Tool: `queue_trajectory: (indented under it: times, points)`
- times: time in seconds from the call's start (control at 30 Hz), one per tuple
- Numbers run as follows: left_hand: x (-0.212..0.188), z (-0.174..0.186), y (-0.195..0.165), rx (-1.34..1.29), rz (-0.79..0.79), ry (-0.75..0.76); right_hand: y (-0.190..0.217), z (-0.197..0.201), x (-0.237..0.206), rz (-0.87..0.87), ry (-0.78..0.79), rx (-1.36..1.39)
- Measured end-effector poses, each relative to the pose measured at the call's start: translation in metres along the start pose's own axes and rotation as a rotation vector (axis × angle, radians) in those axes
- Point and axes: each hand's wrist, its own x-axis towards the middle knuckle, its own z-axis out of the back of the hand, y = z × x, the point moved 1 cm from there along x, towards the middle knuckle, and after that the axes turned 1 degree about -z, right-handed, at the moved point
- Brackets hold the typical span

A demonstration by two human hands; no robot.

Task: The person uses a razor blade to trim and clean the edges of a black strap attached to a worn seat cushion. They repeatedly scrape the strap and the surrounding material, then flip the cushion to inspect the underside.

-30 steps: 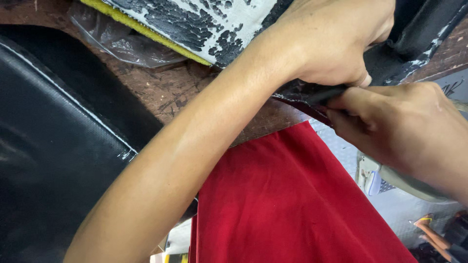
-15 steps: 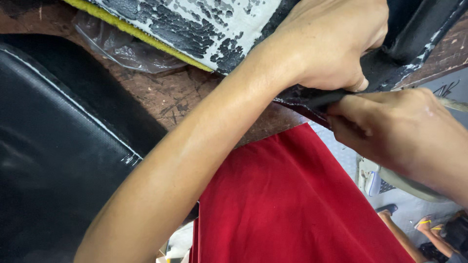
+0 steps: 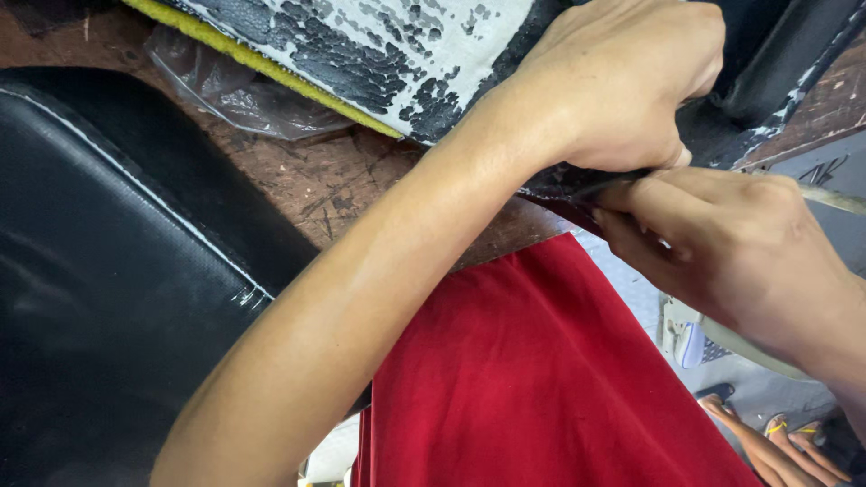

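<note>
Scarred brown wood makes up the desk (image 3: 343, 185), its top scratched and stained, with a crumpled clear plastic bag (image 3: 225, 90) lying near its far edge. Across the far side rests a worn seat cover (image 3: 379, 54), its black vinyl skin cracked and flaked away in patches to a pale backing, with a strip of yellow foam (image 3: 271, 68) showing along its underside. The left hand (image 3: 622, 86) is curled into a closed fist pressing down on the cover's torn black edge (image 3: 559, 185) at the desk's near-right edge. Just beside it, touching that edge, the right hand (image 3: 722, 252) has its fingers pressed together, pinching a thin dark tool (image 3: 613, 185) whose tip disappears under the left fist; what kind of tool it is cannot be made out. A smooth black vinyl cushion (image 3: 99, 298) with a white piped seam fills the desk's left side. Below the desk's near edge hangs soft red cloth (image 3: 532, 379), matte and finely napped.
</note>
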Motion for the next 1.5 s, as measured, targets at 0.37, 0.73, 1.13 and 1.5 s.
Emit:
queue_trajectory:
  times: [0.37,0.73,1.13,1.5]
  points:
    - [0.0021,-0.0006,0.0014,0.011,0.037,0.070,0.0008,0.0017,0.0021,0.050,-0.008,-0.010]
    - [0.0023,-0.0004,-0.0001,0.041,0.033,0.071,-0.0018,-0.0015,0.0038,0.098,-0.012,-0.103]
    - [0.0044,0.0004,-0.0013,-0.021,0.149,0.120,0.0026,0.0009,0.0059,0.058,-0.021,-0.059]
    - [0.0045,-0.0020,0.0011,-0.013,0.144,0.105,0.0002,-0.0027,0.0033,0.034,-0.008,-0.106]
